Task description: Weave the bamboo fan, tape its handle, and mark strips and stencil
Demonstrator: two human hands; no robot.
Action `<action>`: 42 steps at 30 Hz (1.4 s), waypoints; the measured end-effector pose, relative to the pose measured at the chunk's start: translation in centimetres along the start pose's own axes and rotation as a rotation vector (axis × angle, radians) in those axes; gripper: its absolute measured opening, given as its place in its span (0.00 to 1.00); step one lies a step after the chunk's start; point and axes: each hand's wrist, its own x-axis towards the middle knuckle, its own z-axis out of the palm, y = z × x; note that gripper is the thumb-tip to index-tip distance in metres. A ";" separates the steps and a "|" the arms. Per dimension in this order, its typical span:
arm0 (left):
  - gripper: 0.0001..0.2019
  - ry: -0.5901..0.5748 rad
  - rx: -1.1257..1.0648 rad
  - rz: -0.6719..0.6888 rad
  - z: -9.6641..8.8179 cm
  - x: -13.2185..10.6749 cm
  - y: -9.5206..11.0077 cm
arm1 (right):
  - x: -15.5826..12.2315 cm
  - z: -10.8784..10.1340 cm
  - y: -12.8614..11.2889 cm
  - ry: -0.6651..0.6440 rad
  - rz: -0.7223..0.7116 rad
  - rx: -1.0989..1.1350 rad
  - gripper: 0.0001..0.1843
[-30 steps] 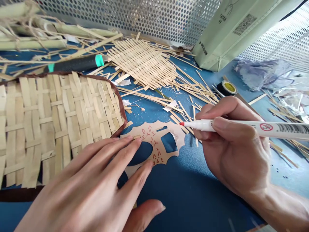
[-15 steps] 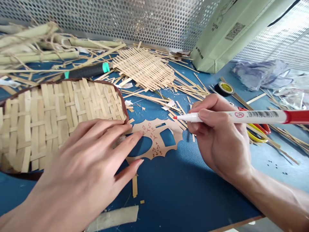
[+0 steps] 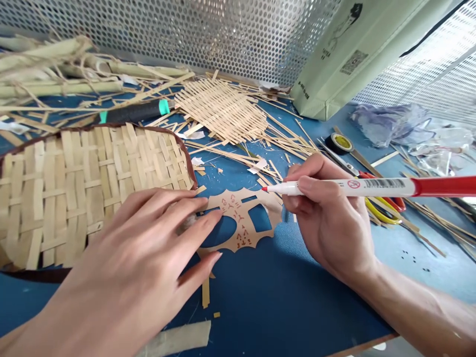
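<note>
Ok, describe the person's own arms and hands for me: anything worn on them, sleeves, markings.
The left hand and right hand are both bare, with no gloves, rings or bands in view. The right forearm is bare too, with no sleeve, watch or bracelet showing. The fingernails look unpainted, and no markings show on the skin.

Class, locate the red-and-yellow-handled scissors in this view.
In the head view, the scissors lie just right of the right hand, below the roll of tape.
</note>
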 end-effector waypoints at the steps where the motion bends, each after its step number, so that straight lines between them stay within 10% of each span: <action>1: 0.16 0.002 -0.001 0.001 0.1 0.0 0.0 | 0.0 0.0 0.0 0.007 0.010 0.001 0.09; 20: 0.15 0.035 -0.206 0.109 0.6 -0.2 1.1 | -1.5 0.8 -0.6 -0.419 0.021 -0.525 0.11; 32: 0.16 -0.028 -0.211 0.117 0.0 -0.1 1.0 | -1.7 0.4 -0.5 -0.378 0.040 -0.500 0.12; 42: 0.17 0.048 -0.104 -0.014 0.4 0.0 0.2 | 0.2 -0.5 -0.4 0.021 -0.070 -0.071 0.07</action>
